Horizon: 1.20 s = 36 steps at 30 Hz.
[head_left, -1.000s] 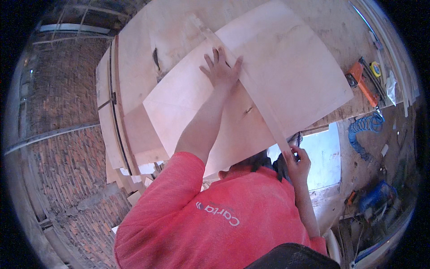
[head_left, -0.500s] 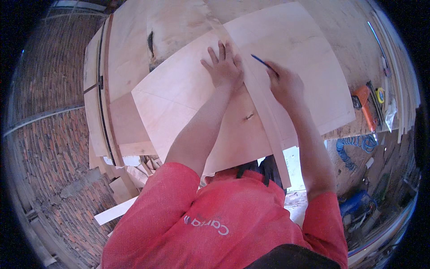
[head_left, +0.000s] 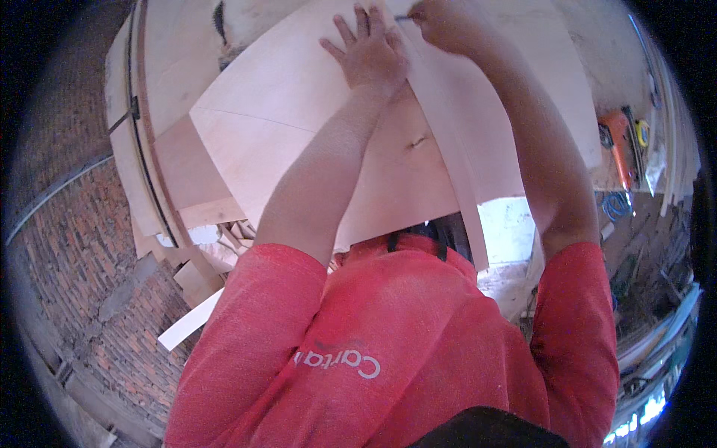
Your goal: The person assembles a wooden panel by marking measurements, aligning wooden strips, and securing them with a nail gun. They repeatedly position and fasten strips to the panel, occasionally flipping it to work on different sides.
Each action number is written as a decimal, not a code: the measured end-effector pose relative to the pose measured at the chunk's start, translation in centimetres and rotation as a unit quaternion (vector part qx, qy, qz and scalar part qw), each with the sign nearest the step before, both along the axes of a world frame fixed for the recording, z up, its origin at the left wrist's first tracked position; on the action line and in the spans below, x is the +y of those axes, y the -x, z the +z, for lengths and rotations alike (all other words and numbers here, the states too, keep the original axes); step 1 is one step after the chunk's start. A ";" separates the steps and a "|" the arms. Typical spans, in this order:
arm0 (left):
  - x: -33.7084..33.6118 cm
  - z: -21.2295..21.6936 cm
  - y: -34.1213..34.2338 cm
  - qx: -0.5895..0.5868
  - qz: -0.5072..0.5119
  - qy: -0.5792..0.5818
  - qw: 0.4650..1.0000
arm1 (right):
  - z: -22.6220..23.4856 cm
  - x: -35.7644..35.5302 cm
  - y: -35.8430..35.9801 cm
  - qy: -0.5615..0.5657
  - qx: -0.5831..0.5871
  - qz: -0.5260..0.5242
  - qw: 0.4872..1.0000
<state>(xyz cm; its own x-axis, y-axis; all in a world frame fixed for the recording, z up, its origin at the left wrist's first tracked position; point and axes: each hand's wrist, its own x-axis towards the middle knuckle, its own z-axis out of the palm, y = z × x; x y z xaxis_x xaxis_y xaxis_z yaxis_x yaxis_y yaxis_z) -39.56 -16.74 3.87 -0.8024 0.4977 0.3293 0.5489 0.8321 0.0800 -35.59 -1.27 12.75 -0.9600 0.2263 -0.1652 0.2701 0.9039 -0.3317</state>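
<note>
A pale plywood panel (head_left: 261,112) lies in front of me, with a thin drawn line across its left part. Along it runs a long, straight wooden strip (head_left: 453,160), whose near end sticks out past the panel's edge towards my body. My left hand (head_left: 371,58) presses down with fingers spread, on the panel and against the strip's left side. At the top, beyond the strip, my right hand (head_left: 447,26) is closed round a slim dark-blue pencil (head_left: 403,17). The pencil's tip points left, close to the strip's far part; whether it touches the wood I cannot tell.
Larger wooden sheets (head_left: 175,67) lie under the panel. On the right are an orange power tool (head_left: 617,145), a yellow tape measure (head_left: 642,133) and a coiled blue hose (head_left: 616,205). A white strip (head_left: 190,321) sticks out at lower left, over a brick floor (head_left: 82,261).
My right hand has moved far up and away along the strip with the pencil. My left hand stays spread on the wood. The whole view has shifted a little.
</note>
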 end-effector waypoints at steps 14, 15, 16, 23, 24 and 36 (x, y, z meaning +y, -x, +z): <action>-0.2 -0.8 1.1 -0.122 0.000 0.007 0.993 | 1.3 -14.6 -38.2 0.078 -0.085 -0.306 0.945; 0.0 -0.6 1.1 -0.129 -0.002 0.008 0.992 | -1.1 -15.6 -38.9 0.128 0.005 -0.320 0.939; 0.9 -0.6 0.9 -0.136 -0.016 0.010 0.991 | -0.3 -16.9 -37.6 0.157 0.038 -0.348 0.923; -2.2 -0.6 0.1 -0.061 -0.014 -0.272 0.960 | -1.9 -10.6 -37.4 0.156 0.059 -0.317 0.934; -3.4 0.4 -2.0 -0.018 -0.040 -0.317 0.947 | -3.1 -8.1 -39.0 0.176 0.128 -0.323 0.921; -10.9 4.2 -34.8 -0.717 0.238 -0.375 0.537 | -5.4 29.8 -26.2 -0.123 0.188 -0.207 0.952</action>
<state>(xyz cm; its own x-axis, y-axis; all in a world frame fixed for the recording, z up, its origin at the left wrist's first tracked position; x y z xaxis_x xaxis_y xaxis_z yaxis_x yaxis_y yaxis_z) -4.77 -27.66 8.09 -0.4764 0.2836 -0.8322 -0.7853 0.2885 0.5479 -9.40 28.51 7.37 -0.7604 0.5863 0.2793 0.5252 0.8081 -0.2668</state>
